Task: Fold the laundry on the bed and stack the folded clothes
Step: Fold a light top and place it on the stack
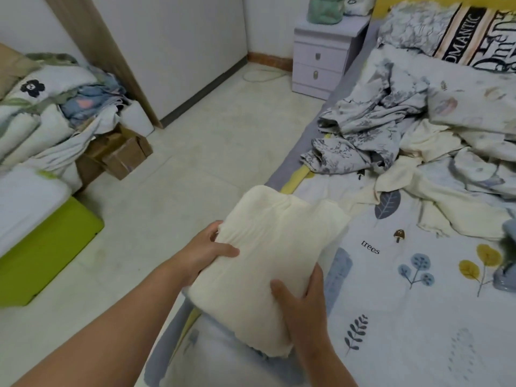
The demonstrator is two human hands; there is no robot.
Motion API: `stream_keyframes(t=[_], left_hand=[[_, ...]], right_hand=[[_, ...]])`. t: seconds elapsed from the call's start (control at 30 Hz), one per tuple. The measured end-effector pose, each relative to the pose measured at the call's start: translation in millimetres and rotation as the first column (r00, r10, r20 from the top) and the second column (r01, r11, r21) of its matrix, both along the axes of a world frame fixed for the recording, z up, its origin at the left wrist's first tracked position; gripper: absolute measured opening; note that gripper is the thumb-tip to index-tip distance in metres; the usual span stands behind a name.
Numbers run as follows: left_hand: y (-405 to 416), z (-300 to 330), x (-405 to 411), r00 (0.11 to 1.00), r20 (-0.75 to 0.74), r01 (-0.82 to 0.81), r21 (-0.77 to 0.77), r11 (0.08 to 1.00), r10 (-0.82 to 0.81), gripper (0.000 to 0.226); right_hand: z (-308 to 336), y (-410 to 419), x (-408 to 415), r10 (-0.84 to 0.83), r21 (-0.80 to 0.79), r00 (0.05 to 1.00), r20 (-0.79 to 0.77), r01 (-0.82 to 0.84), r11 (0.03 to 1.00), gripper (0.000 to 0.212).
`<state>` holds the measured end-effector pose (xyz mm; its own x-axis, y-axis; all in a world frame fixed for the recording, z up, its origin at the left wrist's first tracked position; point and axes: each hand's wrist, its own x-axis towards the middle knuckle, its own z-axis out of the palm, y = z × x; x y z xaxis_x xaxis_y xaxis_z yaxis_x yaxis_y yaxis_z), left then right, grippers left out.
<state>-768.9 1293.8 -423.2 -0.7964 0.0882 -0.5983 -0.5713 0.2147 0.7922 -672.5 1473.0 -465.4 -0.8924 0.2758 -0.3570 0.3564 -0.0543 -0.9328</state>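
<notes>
Folded cream cloth (268, 263): a thick, folded cream-coloured bundle held over the near left edge of the bed, its far end reaching past the edge above the floor.
Left hand (206, 251): grips the left side of the folded cream cloth, thumb lying on top, fingers hidden beneath.
Right hand (303, 297): grips the near right corner of the same bundle, thumb on top, fingers wrapped along its right side.
Hands together or apart: apart, one on each side of the bundle, both clamped on it.
Bed (405, 317): fills the right half of the view, covered by a white sheet printed with leaves, small trees and the word "trees".
Unfolded laundry: a crumpled grey floral garment (360, 129) lies far on the bed near its left edge; a loose cream cloth (418, 188) is spread just beside it, nearer and to the right.
Pillow (474, 37): at the far right, printed with large letters.
Nightstand (324, 60): pale lilac, two drawers, far beside the bed's head.
Left side of room: a heap of bedding (42, 113) over cardboard boxes (120, 155), with a lime-green panel (47, 250) nearer on the tiled floor (195, 163).
</notes>
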Motion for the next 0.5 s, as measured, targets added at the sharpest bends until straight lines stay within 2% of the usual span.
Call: stream_keyframes(t=[0.13,0.2,0.27,0.3,0.33,0.37,0.4,0.43,0.47,0.5], left_hand=[[-7,-41,-2,1.000,-0.013,-0.014,-0.084,0.996,0.013,0.039],[-3,-57,4,0.999,-0.048,0.008,-0.181,0.983,-0.017,0.036],[3,-66,7,0.992,-0.091,0.047,-0.330,0.943,-0.082,0.044],[6,-67,7,0.987,-0.092,0.073,-0.456,0.887,-0.129,0.054],[9,-66,7,0.982,-0.073,0.091,-0.624,0.776,-0.174,0.066],[12,-61,7,0.975,-0.063,0.085,-0.783,0.617,-0.214,0.077],[17,-55,7,0.952,-0.118,0.029,-0.885,0.466,-0.282,0.081],[22,-52,7,0.892,-0.225,-0.065,-0.922,0.381,-0.393,0.080],[27,-53,6,0.785,-0.342,-0.149,-0.913,0.379,-0.517,0.075],[33,-57,5,0.657,-0.413,-0.175,-0.897,0.406,-0.630,0.070]], right_hand=[[-30,-8,-7,0.004,0.082,0.993,0.122,-0.014,0.997,0.071],[-40,-8,-6,-0.002,0.170,0.980,0.199,-0.032,0.985,0.072],[-44,-5,-6,-0.028,0.238,0.963,0.269,-0.038,0.971,0.074],[-43,-3,-6,-0.042,0.274,0.951,0.308,-0.046,0.961,0.075],[-40,-2,-8,-0.062,0.324,0.939,0.339,-0.054,0.945,0.077],[-35,0,-11,-0.099,0.391,0.932,0.349,-0.049,0.919,0.078],[-28,0,-14,-0.143,0.465,0.939,0.314,-0.020,0.885,0.076],[-20,-2,-19,-0.172,0.530,0.954,0.244,0.017,0.848,0.073],[-15,-6,-23,-0.160,0.588,0.969,0.186,0.021,0.809,0.071],[-10,-12,-26,-0.096,0.644,0.979,0.178,-0.043,0.764,0.070]])
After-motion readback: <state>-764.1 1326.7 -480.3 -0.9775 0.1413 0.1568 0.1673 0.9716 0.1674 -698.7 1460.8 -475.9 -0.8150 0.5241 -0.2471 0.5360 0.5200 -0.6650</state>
